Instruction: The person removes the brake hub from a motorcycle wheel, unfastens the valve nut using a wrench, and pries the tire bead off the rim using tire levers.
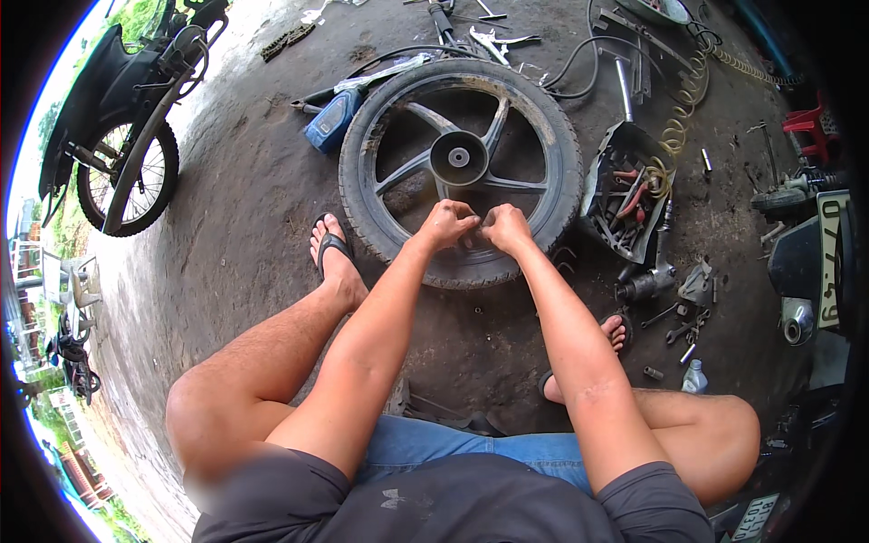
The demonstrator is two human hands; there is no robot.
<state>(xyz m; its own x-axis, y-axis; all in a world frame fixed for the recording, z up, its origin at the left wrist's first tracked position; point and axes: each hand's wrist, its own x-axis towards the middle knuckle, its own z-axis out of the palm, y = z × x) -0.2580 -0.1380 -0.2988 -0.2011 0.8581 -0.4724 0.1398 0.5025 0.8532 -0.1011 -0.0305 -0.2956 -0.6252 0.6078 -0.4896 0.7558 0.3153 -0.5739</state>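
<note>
This is looking like a motorbike repair workshop: a wheel (459,158) is lying beneath the left hand (448,223) and right hand (507,227), and a tool-filled pan (636,143) is sitting to their right. Left of them, a parked motorbike (90,95) is standing.

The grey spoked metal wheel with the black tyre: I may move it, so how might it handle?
The wheel looks stiff and probably heavy, given its thick spokes. Lying flat, it seems unlikely to tip; stood upright, its round tyre could roll.

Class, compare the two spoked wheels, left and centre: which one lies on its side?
The thick-spoked wheel beneath the left hand and right hand; the thin-spoked wheel stands upright on the motorbike.
</note>
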